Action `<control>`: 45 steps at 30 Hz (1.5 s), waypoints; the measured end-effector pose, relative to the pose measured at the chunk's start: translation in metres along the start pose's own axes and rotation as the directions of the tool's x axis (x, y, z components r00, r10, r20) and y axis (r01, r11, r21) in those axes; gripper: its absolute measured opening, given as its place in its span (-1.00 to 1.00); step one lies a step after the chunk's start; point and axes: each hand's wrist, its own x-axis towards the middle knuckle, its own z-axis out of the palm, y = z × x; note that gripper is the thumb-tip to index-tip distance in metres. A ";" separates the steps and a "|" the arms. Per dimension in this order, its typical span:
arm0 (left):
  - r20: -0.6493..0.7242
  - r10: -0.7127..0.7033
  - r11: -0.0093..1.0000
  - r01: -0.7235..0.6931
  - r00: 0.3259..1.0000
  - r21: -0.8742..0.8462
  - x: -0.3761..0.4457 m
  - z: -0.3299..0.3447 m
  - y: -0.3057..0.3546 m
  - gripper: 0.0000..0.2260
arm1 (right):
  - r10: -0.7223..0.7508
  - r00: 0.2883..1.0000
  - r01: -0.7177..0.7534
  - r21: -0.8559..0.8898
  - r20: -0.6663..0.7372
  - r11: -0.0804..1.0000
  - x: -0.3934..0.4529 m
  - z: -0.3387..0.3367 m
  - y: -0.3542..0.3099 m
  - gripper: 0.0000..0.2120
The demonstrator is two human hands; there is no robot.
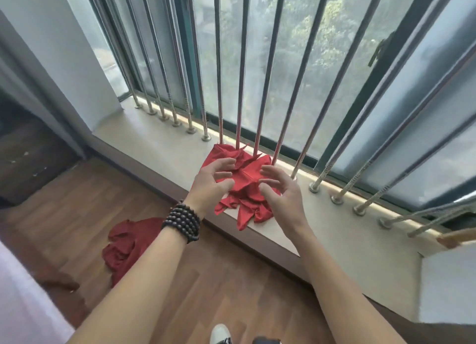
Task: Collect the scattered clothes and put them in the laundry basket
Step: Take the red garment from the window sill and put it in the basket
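Note:
A crumpled bright red garment [246, 189] lies on the pale window sill [159, 148], its upper edge against the metal bars. My left hand [210, 183], with a dark bead bracelet on the wrist, hovers over its left side with fingers spread and curled. My right hand [282, 193] hovers over its right side, fingers also apart. Neither hand grips the cloth. A second, darker red garment [126, 243] lies bunched on the wooden floor, partly hidden behind my left forearm. No laundry basket is in view.
Vertical metal bars [242, 60] stand along the window behind the sill. A white wall column [59, 47] rises at the left. A pale bed edge [23, 300] fills the lower left. My shoe [220, 334] shows at the bottom on the wooden floor [77, 202].

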 end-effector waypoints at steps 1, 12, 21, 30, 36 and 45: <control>0.001 -0.016 1.000 0.016 1.000 0.004 0.018 -0.004 -0.005 -0.61 | 0.012 1.000 -0.012 -0.011 -0.009 1.000 0.017 0.004 0.006 -0.65; 0.078 -0.155 0.978 0.142 0.985 0.154 0.228 -0.010 -0.089 -0.60 | 0.208 0.977 -0.212 -0.099 -0.052 0.972 0.212 0.046 0.111 -0.67; 0.136 -0.304 0.940 0.274 0.943 0.205 0.376 0.028 -0.233 -0.57 | 0.489 0.866 -0.499 -0.258 -0.107 0.827 0.311 0.058 0.256 -0.51; 0.293 -0.330 0.699 0.024 0.897 0.715 0.481 0.070 -0.392 -0.27 | 0.666 0.735 -0.640 -0.452 -0.126 0.622 0.386 0.097 0.417 -0.20; 0.177 -0.444 0.533 0.100 0.878 0.840 0.544 0.079 -0.455 0.02 | 0.797 0.569 -0.776 -0.454 -0.203 0.438 0.405 0.120 0.495 0.02; 0.213 -0.407 0.450 -0.007 0.888 0.893 0.517 0.111 -0.496 -0.30 | 0.718 0.638 -0.646 -0.701 -0.279 0.302 0.400 0.142 0.525 -0.24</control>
